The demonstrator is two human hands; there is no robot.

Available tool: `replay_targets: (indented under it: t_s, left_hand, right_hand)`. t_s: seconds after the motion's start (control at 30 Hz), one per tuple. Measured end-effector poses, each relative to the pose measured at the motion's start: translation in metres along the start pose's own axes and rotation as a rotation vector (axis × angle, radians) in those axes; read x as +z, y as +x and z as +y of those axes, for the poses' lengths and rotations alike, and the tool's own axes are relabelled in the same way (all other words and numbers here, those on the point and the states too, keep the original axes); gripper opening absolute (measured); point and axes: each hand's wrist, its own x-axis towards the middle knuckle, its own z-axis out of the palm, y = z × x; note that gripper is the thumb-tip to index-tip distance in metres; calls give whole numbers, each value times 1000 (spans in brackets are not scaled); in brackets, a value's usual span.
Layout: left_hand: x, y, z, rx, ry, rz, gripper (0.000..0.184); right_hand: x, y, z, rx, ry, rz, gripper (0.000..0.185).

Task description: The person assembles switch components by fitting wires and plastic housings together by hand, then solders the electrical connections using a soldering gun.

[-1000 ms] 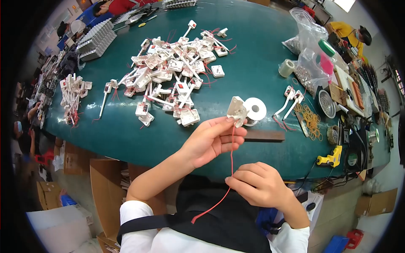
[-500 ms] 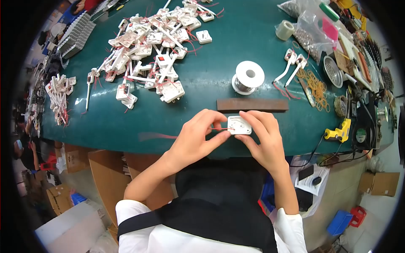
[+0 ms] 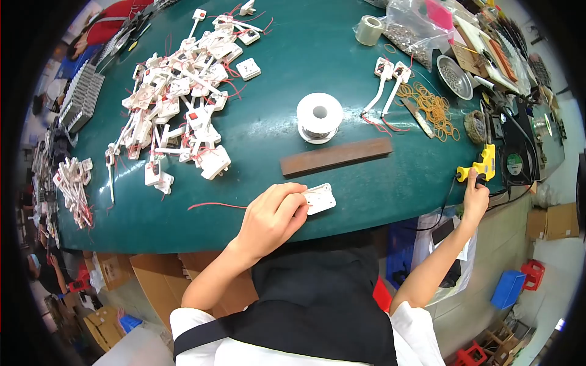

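Note:
My left hand is closed, its fingertips pinching the left end of a small white plastic housing near the table's front edge. From behind that hand a red wire trails left across the green table top. Far to the right, my right hand has its fingers around the lower handle of a yellow soldering gun, which sits by its stand. Behind the housing lie a brown bar and a white spool of solder wire.
A large heap of white housings with red wires covers the left of the table, with a smaller bundle beyond it. Two wired pieces, rubber bands and a metal bowl lie at right. A black fan unit stands there.
My right hand has let go of the white housing and moved right to the soldering gun. My left hand still holds the housing, now lower and tilted. The camera view has shifted.

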Motion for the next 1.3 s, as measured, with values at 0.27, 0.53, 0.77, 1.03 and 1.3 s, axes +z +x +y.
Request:
replay_targets:
  t_s: [0.27,0.53,0.77,1.03,1.3]
  left_hand:
    - [1,5,5,-152,-114,-36,13]
    - [-4,7,1,-398,-301,-72,9]
    - [-3,7,-4,-325,-298,-120,9]
    - [1,12,2,-167,-63,-86,14]
    - [4,24,6,-76,35,-114,15]
  right_hand:
    - [4,34,-2,158,558,-106,58]
    - [-33,-42,-20,-214,1651,105,53]
    - [-91,-112,-31,-337,1606,-268,51]
    - [-100,-178,-62,-58,1564,-1199,66]
    - [-111,-192,-80,92,1363,-1135,53]
